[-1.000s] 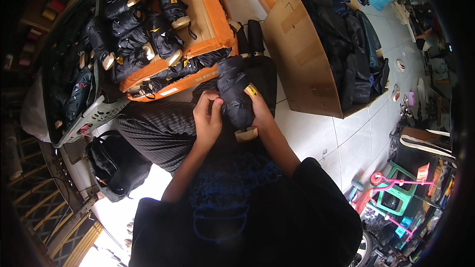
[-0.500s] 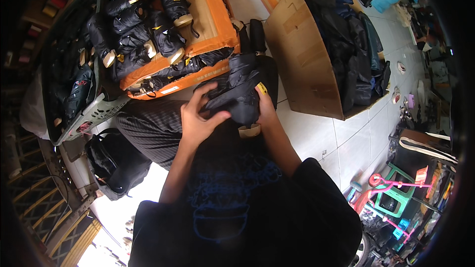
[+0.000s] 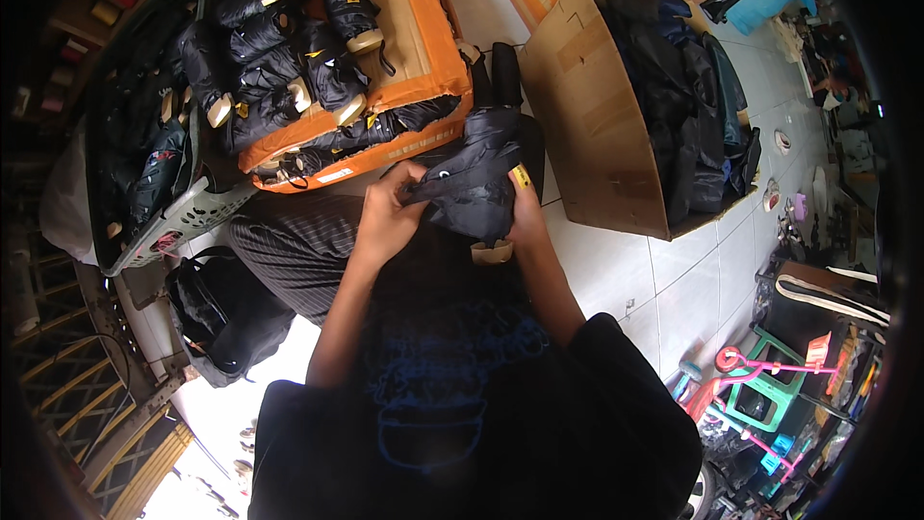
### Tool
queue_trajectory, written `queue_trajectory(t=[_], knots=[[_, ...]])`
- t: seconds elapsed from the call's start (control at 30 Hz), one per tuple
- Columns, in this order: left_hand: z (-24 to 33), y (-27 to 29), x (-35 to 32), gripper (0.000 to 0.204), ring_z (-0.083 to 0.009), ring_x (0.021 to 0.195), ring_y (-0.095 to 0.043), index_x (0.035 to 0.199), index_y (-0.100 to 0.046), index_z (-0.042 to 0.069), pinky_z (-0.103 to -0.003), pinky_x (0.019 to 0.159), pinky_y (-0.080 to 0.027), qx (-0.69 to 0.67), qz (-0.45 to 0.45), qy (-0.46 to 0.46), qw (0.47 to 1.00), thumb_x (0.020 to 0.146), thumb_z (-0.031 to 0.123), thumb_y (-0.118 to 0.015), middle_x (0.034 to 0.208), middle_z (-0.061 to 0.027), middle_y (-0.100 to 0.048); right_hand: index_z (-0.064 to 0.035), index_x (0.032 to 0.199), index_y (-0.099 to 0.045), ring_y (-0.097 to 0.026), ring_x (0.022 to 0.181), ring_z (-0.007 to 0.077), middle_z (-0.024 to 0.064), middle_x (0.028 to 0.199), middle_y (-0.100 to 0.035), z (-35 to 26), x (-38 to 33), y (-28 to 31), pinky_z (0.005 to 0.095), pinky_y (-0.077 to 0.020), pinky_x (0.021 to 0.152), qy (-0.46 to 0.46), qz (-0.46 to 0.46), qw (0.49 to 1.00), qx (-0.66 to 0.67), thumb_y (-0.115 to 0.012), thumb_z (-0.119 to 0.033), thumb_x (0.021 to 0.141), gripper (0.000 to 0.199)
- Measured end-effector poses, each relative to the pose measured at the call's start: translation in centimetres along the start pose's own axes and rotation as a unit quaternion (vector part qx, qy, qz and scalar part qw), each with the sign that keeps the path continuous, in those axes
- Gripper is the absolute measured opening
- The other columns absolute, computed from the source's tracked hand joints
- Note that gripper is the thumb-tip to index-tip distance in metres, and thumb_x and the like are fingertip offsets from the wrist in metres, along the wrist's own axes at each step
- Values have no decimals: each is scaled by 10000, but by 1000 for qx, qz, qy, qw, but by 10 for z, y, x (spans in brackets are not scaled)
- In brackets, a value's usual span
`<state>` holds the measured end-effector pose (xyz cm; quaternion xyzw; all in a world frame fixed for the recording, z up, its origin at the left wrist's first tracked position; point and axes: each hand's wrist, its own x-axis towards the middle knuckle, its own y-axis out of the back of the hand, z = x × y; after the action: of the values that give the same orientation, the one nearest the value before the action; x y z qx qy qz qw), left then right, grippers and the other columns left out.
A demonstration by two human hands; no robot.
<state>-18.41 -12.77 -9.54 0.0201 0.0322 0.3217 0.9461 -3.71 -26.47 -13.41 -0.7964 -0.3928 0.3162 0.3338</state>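
I hold a folded black umbrella (image 3: 472, 183) with a tan handle end over my lap. My left hand (image 3: 387, 220) pinches a strip of its black fabric on the left side. My right hand (image 3: 527, 217) grips the umbrella's body, a small yellow tag showing by my fingers. Ahead lies a flat orange carton (image 3: 423, 34) with several rolled black umbrellas (image 3: 279, 67) piled on it.
An open brown cardboard box (image 3: 587, 116) full of dark cloth items stands at the right on the white tiled floor. A grey plastic basket (image 3: 183, 217) with dark items sits at the left, a black bag (image 3: 221, 313) beside my knee. Colourful clutter fills the lower right.
The umbrella has turned in my hands and its fabric has loosened. My left hand has shifted left and now pulls a strip of fabric outward.
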Motion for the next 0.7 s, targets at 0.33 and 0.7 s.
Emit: queue_trajectory(t=[0.33,0.7], knots=[[-27,-35,0,257,-137,866,-678,864,-605,-46,-276,737,-562,48,105,-40,993,652,-176,-669,944,-93,-686,-25,1312,-501,-631,1033,167,106,1202,-613,22,7,-2,320,-531,893,-16,-60,998,-4,-487,-250,1006,379],[11,8,0,168,-207,694,-577,905,-658,-58,-277,646,-456,159,54,-150,974,743,-13,-663,819,-106,-555,10,1294,-491,-662,993,274,180,1164,-630,18,9,-2,393,-558,866,8,40,999,5,-406,-333,1018,448]])
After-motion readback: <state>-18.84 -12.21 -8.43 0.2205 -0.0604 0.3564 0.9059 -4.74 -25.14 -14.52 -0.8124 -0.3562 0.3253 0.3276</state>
